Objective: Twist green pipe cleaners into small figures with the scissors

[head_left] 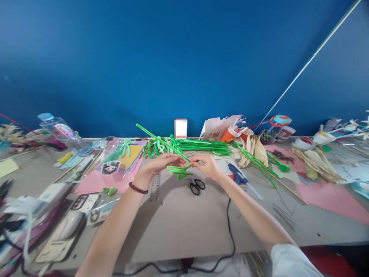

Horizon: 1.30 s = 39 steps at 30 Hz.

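My right hand (205,165) pinches a bright green pipe cleaner (157,139) between thumb and fingertips. Its long straight end slants up to the left, past the fingers of my left hand (165,162). Those fingers are stretched out loosely along the stem; whether they touch it I cannot tell. Below the fingertips hangs a bent green pipe cleaner cluster (181,175), joined at my right fingertips. Black-handled scissors (197,187) lie on the table just underneath. A clear ruler (155,187) is below my left wrist.
Green pipe cleaners (206,146) lie in a bundle behind my hands, before a propped phone (181,128). A blue glue gun (238,174) rests right, near dried husks (253,150). Pink sheets, a bottle (59,129) and a computer mouse (70,224) are left. A black cable (229,223) runs along the front.
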Each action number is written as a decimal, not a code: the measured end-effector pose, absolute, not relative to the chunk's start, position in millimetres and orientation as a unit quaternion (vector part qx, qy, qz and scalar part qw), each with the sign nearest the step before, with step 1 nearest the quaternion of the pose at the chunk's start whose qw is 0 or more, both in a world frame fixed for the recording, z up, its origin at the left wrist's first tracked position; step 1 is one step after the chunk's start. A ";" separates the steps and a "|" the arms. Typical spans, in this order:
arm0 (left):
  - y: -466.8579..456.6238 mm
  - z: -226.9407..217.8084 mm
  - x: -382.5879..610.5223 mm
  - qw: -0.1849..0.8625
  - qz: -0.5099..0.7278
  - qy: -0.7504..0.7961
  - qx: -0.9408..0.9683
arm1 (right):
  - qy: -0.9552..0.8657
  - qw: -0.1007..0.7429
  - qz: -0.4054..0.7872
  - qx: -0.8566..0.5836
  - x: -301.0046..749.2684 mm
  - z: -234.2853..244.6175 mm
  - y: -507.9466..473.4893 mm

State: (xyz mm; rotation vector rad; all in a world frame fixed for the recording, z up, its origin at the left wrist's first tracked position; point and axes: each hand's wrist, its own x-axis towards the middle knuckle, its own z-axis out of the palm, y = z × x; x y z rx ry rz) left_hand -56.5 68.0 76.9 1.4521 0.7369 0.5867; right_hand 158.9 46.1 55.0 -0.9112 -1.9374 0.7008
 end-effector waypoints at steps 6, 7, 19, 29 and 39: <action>56.4 66.3 -39.0 0.691 0.213 0.261 0.640 | -0.772 0.431 0.308 -0.352 157.1 62.1 41.2; 55.2 65.1 -37.4 0.692 0.214 0.258 0.640 | -0.771 0.433 0.310 -0.350 156.9 62.3 41.2; 42.8 70.0 -20.0 0.203 0.293 0.441 0.824 | -0.663 0.428 0.411 -0.456 154.3 48.3 49.3; 29.1 62.7 -10.6 -0.168 0.248 0.372 0.878 | -0.587 0.428 0.513 -0.457 158.7 44.4 57.4; 61.6 77.9 -41.2 0.450 0.463 0.442 0.623 | -0.713 0.457 0.375 -0.377 162.9 51.3 55.0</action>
